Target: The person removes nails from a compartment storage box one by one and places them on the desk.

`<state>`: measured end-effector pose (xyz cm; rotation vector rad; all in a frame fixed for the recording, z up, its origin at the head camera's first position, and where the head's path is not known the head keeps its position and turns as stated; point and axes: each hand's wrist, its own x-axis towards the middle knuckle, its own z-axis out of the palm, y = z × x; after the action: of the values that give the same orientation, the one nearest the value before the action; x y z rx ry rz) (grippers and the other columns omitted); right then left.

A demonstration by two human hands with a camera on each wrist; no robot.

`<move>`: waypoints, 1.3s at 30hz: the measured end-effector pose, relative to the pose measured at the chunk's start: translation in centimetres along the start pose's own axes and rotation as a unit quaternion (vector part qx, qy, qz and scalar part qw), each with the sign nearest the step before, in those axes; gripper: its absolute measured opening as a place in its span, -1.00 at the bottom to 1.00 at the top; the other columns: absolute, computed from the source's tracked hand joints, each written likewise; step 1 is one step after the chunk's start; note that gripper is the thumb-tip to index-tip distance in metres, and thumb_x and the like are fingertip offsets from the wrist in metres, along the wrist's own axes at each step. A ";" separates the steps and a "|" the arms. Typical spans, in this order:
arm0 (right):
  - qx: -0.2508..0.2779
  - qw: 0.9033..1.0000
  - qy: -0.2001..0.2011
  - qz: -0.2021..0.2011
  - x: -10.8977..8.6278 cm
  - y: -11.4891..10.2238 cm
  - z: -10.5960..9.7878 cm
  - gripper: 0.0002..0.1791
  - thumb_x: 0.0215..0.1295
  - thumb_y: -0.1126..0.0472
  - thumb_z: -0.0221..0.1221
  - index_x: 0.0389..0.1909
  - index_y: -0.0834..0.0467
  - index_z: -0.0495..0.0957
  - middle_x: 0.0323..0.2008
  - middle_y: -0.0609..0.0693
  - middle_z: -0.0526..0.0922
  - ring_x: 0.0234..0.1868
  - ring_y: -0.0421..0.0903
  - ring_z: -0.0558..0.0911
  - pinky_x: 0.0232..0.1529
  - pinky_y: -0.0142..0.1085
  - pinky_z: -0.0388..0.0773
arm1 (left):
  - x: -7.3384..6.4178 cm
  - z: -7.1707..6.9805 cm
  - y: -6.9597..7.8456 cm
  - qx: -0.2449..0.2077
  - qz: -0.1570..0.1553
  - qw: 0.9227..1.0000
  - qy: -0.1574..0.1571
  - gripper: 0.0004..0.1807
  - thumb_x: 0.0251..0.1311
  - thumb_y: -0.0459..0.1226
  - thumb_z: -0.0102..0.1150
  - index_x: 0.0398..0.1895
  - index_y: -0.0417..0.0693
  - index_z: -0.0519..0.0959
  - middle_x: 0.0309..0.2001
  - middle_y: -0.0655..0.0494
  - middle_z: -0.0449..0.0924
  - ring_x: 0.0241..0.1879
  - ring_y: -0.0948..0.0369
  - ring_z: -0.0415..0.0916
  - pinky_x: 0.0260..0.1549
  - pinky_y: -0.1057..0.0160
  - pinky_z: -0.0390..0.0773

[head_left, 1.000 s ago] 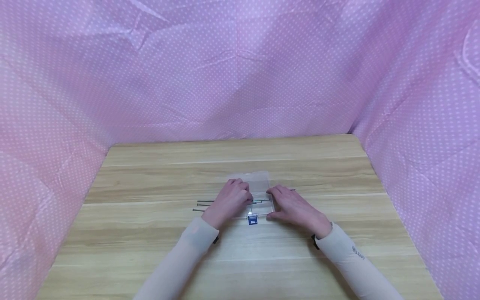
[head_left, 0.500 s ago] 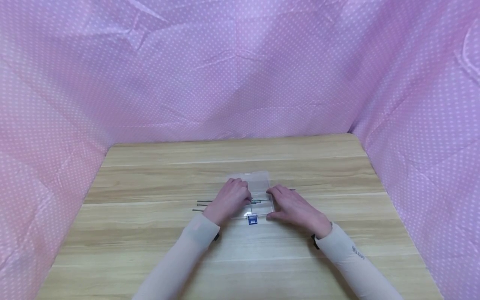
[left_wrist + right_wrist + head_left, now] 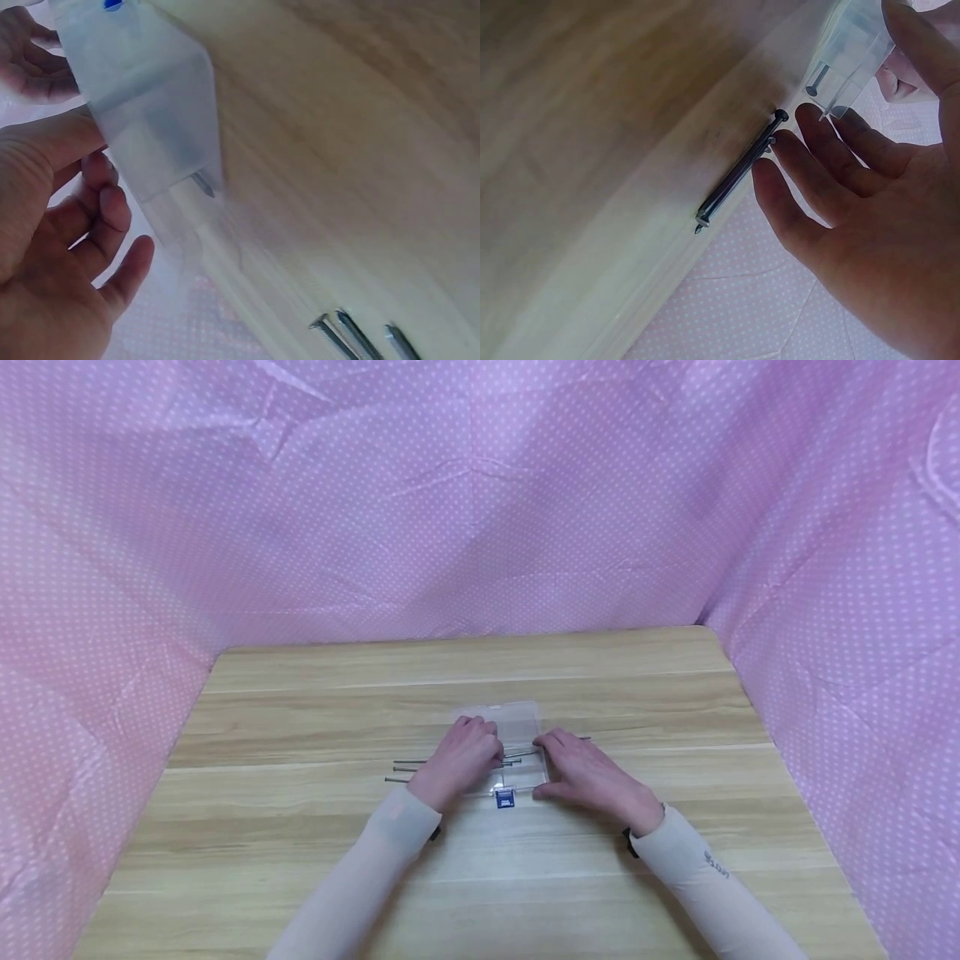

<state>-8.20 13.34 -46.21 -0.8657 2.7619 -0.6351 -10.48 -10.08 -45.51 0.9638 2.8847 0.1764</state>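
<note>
A clear plastic box (image 3: 517, 727) with its lid laid open at the back lies mid-table, a blue clasp (image 3: 506, 799) at its front. My left hand (image 3: 468, 752) reaches over it, fingers curled, pinching a nail (image 3: 522, 752) at the end near the fingertips; the grip itself is mostly hidden. More nails (image 3: 513, 764) show below that one, over the box. My right hand (image 3: 588, 777) holds the box's right end, thumb at the front, fingers behind. In the right wrist view a nail head (image 3: 812, 91) shows at the box's end.
Several long nails (image 3: 405, 770) lie on the table left of the box, partly behind the left wrist. Another group of nails (image 3: 739, 174) lies beyond the right fingers. Pink dotted cloth (image 3: 472, 527) hangs around the wooden table (image 3: 480, 893).
The right end of the nail by my left fingertips has swung back, away from me, so the nail now slants. Both hands have stayed nearly in place.
</note>
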 end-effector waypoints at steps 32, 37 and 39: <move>-0.001 1.000 0.005 -0.014 -0.2 0.1 -0.1 -0.16 0.10 -0.08 0.54 0.28 0.29 0.46 0.12 0.10 0.59 0.07 -0.03 0.57 0.07 -0.02 0.60 | -0.1 0.2 0.0 0.021 0.028 0.999 0.007 -0.85 0.33 -0.25 0.34 -0.41 0.16 0.75 -0.39 0.27 0.51 -0.29 0.19 0.41 0.07 0.11 0.46; 0.000 1.000 0.004 -0.012 -0.2 0.1 0.0 -0.15 0.10 -0.08 0.55 0.28 0.29 0.46 0.13 0.10 0.59 0.07 -0.03 0.57 0.07 -0.02 0.60 | -0.2 0.6 0.0 0.036 0.031 0.998 0.034 -0.84 0.31 -0.29 0.31 -0.43 0.13 0.74 -0.42 0.24 0.45 -0.31 0.16 0.38 0.03 0.13 0.47; -0.001 1.000 0.004 -0.012 -0.2 0.2 0.1 -0.15 0.10 -0.09 0.55 0.28 0.29 0.46 0.12 0.09 0.59 0.05 -0.04 0.56 0.06 -0.03 0.60 | -0.2 0.9 -0.1 0.047 0.038 0.997 0.046 -0.88 0.33 -0.24 0.33 -0.37 0.12 0.79 -0.40 0.23 0.48 -0.30 0.16 0.40 0.02 0.13 0.48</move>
<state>-8.09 13.59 -46.35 -0.8994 2.7638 -0.6418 -10.23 -10.24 -46.36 1.1121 2.9656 0.0936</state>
